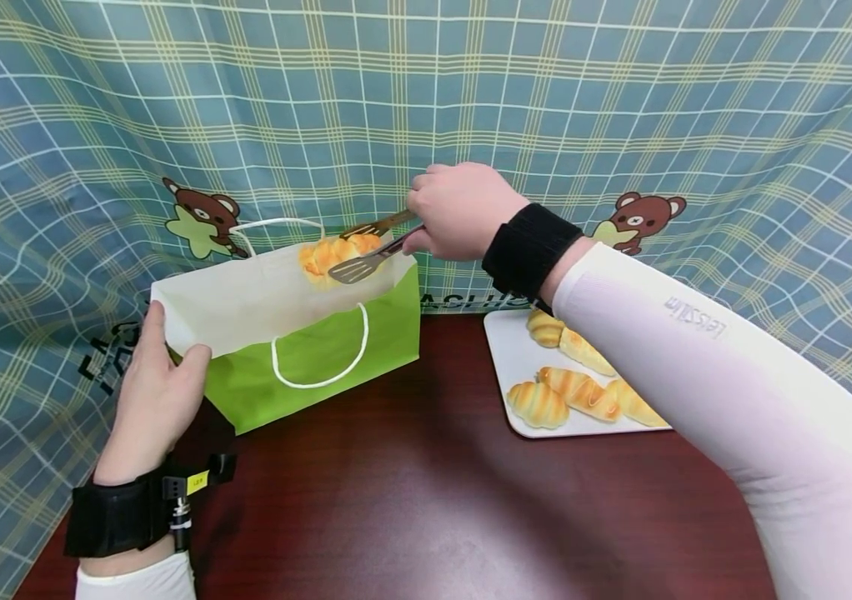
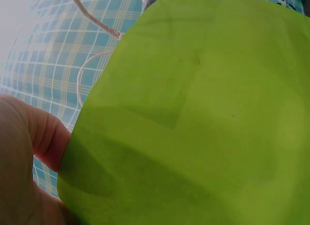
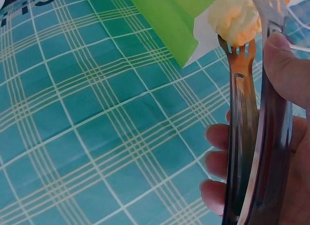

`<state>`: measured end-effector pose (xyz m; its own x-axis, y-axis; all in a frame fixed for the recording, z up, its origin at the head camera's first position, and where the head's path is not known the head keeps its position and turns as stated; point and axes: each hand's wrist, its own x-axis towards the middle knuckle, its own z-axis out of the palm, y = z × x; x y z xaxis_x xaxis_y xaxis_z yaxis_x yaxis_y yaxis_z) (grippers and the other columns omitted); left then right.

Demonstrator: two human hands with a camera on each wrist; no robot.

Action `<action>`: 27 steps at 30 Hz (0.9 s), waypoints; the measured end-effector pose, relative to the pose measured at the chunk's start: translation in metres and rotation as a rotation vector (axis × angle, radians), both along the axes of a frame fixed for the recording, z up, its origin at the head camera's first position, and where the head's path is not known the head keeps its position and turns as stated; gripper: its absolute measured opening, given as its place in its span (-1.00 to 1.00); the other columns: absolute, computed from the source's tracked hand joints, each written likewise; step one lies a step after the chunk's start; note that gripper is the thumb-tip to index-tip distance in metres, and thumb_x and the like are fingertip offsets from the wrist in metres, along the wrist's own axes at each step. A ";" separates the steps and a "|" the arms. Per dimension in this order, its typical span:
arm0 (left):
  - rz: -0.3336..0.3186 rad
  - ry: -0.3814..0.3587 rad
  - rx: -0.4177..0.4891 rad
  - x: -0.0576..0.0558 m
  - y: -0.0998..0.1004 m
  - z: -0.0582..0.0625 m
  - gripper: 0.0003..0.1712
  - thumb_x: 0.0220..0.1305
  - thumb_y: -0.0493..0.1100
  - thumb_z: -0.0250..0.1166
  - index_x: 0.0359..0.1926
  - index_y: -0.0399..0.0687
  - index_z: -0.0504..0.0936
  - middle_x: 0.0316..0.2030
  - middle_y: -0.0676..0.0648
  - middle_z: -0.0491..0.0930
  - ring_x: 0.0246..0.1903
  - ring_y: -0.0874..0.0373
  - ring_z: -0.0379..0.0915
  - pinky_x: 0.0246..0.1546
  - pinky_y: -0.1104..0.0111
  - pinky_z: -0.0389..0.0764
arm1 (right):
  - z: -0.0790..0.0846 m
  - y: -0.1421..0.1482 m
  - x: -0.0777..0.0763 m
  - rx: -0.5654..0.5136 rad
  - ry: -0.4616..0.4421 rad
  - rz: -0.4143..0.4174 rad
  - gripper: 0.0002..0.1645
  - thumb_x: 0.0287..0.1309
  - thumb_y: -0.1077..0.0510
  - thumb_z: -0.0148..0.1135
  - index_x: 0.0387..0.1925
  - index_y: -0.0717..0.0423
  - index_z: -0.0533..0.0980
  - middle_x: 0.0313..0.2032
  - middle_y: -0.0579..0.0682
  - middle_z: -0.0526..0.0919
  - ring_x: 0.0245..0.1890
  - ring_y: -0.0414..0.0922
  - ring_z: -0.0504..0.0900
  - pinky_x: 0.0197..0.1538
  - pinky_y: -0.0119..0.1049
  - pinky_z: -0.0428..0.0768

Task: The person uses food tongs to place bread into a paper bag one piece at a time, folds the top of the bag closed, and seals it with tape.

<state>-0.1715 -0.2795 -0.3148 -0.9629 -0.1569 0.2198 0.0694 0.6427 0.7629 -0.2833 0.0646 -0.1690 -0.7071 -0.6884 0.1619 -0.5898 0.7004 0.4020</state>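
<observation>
Reddish bench (image 1: 433, 500), plaid cloth (image 1: 433, 92) behind.
Right hand (image 1: 463, 212), fingers clamped on tongs (image 3: 275, 133) holding bread (image 1: 318, 258); left hand (image 1: 159, 396), fingers gripping green bag (image 1: 392, 333).

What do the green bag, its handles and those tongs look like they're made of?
Bag: probably paper with a matte finish, going by its crisp edges and faint creases. Handles: white cord, perhaps cotton or twisted paper, since they bend in soft loops. Tongs: likely hard plastic, glossy and brownish, with bright highlights along their length, though tinted metal can't be ruled out.
</observation>
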 end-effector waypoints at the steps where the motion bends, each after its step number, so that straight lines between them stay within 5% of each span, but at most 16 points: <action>1: 0.000 0.003 -0.002 0.000 0.000 0.000 -0.13 0.35 -0.08 -0.13 0.46 0.21 -0.51 0.47 0.01 -0.47 0.43 -0.07 -0.50 0.24 -0.28 -0.14 | 0.000 -0.002 -0.001 0.003 -0.004 -0.007 -0.45 0.19 -0.33 0.06 -0.17 0.04 0.56 -0.16 -0.02 0.56 -0.10 -0.04 0.46 -0.11 -0.06 0.52; 9: -0.006 0.020 0.001 0.000 0.003 0.002 -0.13 0.35 -0.09 -0.14 0.46 0.20 -0.49 0.47 0.01 -0.44 0.43 -0.05 -0.48 0.25 -0.26 -0.13 | -0.007 -0.014 -0.011 0.061 -0.028 -0.061 -0.40 0.17 -0.35 0.07 -0.06 0.01 0.57 -0.08 -0.04 0.58 -0.01 -0.03 0.47 -0.03 -0.07 0.50; 20: -0.007 -0.003 -0.002 0.001 -0.001 -0.001 -0.14 0.36 -0.07 -0.15 0.45 0.25 -0.52 0.47 0.04 -0.47 0.43 -0.07 -0.51 0.22 -0.29 -0.11 | -0.026 -0.051 -0.019 0.178 0.031 -0.053 -0.60 0.12 -0.21 0.19 -0.21 -0.03 0.62 -0.05 -0.03 0.52 -0.03 -0.04 0.45 -0.05 -0.13 0.50; 27: -0.015 -0.003 -0.008 0.002 -0.001 -0.003 -0.14 0.37 -0.05 -0.15 0.45 0.26 -0.53 0.46 0.04 -0.49 0.43 -0.09 -0.51 0.19 -0.31 -0.08 | -0.031 -0.071 -0.017 0.122 -0.050 -0.119 -0.70 0.06 -0.16 0.26 -0.26 -0.09 0.61 -0.15 -0.11 0.56 -0.11 -0.10 0.50 -0.09 -0.14 0.54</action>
<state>-0.1694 -0.2803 -0.3177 -0.9657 -0.1409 0.2179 0.0765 0.6479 0.7579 -0.3008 -0.0065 -0.2004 -0.7898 -0.6117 0.0448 -0.5272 0.7145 0.4600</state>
